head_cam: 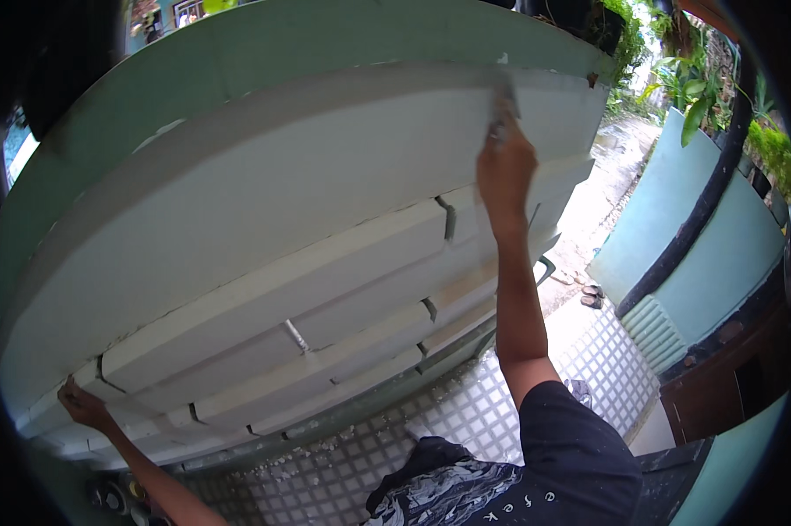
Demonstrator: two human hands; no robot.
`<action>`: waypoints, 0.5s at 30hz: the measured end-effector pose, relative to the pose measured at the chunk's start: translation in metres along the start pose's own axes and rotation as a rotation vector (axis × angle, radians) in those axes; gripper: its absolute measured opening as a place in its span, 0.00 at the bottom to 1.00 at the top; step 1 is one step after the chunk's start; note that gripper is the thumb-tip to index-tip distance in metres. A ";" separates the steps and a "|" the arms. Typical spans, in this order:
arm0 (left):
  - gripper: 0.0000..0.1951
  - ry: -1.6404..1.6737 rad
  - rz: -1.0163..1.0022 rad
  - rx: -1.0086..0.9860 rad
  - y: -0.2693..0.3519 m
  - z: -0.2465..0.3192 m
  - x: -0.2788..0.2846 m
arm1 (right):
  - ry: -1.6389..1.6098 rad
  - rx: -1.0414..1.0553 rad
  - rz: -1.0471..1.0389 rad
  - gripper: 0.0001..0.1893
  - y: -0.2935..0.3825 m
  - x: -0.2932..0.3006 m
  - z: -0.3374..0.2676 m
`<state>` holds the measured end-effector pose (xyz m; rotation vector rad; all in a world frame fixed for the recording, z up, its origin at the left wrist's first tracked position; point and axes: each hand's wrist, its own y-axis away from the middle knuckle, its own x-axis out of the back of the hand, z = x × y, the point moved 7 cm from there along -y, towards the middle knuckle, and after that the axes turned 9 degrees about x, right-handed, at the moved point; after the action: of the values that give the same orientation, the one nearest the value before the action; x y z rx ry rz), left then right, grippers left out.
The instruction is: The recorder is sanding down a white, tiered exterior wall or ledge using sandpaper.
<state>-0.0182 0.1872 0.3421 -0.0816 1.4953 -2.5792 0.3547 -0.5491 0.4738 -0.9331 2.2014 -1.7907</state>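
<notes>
My right hand [508,161] is raised to the top of a white wall face [290,177], closed around a flat-bladed scraping tool [506,95] that looks like a putty knife. Motion blurs its blade, which lies near the seam between the white face and the green band [343,39] above. Far to the left, my left hand [85,404] touches the upper edge of a white stepped ledge [264,283]. Its fingers are bent and small in view, so whether they grip the edge is unclear. Dark slots cut across the ledges, and one short groove [297,335] looks white.
White crumbs lie on the checkered tile floor [369,454] below the wall. Sandals [592,296] sit to the right, near a pale green wall [651,197] and a dark curved pole [697,204]. Plants [691,92] and dark pots [566,20] stand along the top right.
</notes>
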 end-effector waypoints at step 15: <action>0.13 -0.009 -0.033 -0.014 -0.001 -0.004 0.000 | 0.048 0.467 0.081 0.37 0.003 -0.029 -0.023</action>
<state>-0.0191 0.1904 0.3407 -0.1205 1.5220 -2.5905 0.3652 -0.5140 0.4697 -0.6912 1.6916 -2.1654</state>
